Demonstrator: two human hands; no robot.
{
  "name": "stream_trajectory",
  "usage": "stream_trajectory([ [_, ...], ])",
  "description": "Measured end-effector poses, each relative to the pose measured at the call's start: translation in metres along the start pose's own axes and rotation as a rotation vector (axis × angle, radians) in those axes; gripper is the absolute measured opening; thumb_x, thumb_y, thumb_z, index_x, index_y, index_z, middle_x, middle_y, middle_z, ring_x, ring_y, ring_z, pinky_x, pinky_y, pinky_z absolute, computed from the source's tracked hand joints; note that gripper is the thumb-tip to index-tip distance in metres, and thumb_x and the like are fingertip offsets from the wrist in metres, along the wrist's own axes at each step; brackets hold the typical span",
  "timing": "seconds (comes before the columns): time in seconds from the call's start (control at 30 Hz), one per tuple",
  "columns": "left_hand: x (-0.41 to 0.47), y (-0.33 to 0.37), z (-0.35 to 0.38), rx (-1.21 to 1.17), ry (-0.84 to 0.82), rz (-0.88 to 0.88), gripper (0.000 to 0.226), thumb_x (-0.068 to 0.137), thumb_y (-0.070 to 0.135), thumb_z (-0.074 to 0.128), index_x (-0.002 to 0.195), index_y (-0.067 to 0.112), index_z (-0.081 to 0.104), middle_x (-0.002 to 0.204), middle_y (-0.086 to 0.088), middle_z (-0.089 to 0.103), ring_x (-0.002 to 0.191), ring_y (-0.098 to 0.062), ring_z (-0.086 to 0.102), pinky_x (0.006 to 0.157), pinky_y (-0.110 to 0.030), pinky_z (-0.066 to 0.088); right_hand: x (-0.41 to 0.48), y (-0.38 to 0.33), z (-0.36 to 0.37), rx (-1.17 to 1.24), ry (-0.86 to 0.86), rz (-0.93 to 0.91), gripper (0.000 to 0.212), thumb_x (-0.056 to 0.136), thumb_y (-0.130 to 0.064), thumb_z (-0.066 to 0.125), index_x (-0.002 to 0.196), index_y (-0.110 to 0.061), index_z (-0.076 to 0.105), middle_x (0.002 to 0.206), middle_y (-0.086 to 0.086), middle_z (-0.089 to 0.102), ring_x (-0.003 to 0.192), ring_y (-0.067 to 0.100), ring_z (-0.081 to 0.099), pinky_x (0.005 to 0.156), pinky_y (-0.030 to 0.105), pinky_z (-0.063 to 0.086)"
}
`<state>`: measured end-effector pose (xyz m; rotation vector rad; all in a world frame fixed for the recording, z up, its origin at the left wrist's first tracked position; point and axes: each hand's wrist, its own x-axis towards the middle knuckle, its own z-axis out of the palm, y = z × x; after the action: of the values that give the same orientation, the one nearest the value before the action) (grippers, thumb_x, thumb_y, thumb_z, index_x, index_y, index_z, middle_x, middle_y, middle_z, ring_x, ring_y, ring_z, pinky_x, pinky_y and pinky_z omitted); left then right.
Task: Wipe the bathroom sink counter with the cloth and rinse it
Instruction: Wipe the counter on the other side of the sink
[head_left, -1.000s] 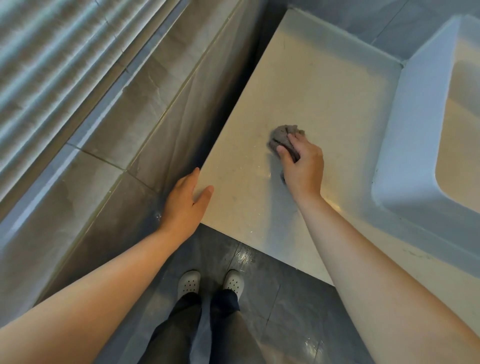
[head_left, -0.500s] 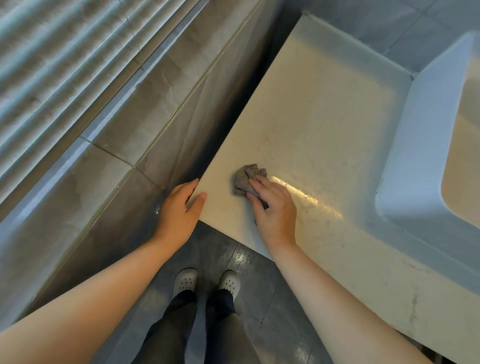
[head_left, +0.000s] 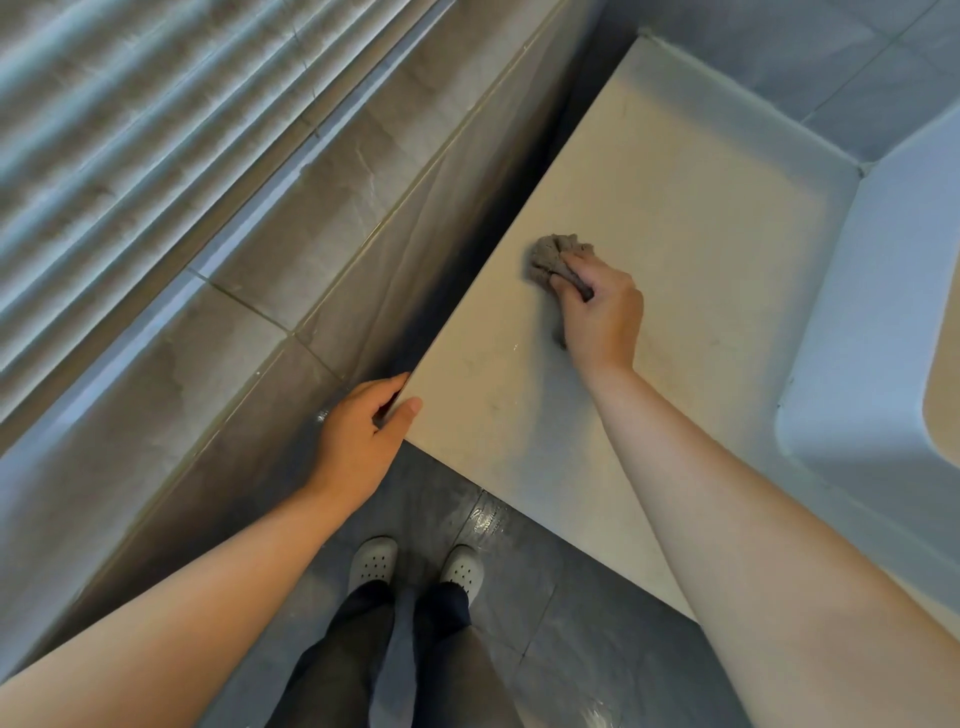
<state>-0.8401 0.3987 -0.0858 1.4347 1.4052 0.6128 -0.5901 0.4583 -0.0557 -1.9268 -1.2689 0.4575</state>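
Observation:
A crumpled grey cloth (head_left: 550, 257) lies on the pale stone counter (head_left: 691, 223), left of its middle. My right hand (head_left: 602, 312) grips the cloth with curled fingers and presses it onto the counter; part of the cloth is hidden under the fingers. My left hand (head_left: 363, 436) holds the counter's near left corner, thumb on top, fingers down its side edge. The white basin (head_left: 872, 322) stands on the counter at the right, its bowl cut off by the frame edge.
A grey tiled wall (head_left: 270, 270) runs close along the counter's left side, with a dark gap between them. Tiled wall also backs the counter. Below are a wet dark floor (head_left: 597, 623) and my feet in white clogs (head_left: 415, 566).
My right hand has pushed the cloth away from the near left corner toward the back of the counter. My left hand stays on the corner.

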Motion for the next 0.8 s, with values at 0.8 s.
stream_trajectory([
  [0.8,-0.038,-0.011,-0.016,-0.035,0.131,-0.084,0.026,0.091,0.014,0.059,0.117,0.015,0.062,0.11,0.002,0.059,0.094,0.009,0.057,0.078,-0.002,0.042,-0.003,-0.042,0.037,0.008,-0.168,-0.096,0.031,0.088,-0.014,0.065,0.119,-0.012,0.065,0.121,0.002,0.066,0.114,0.016,0.059,0.094,0.004,0.035],
])
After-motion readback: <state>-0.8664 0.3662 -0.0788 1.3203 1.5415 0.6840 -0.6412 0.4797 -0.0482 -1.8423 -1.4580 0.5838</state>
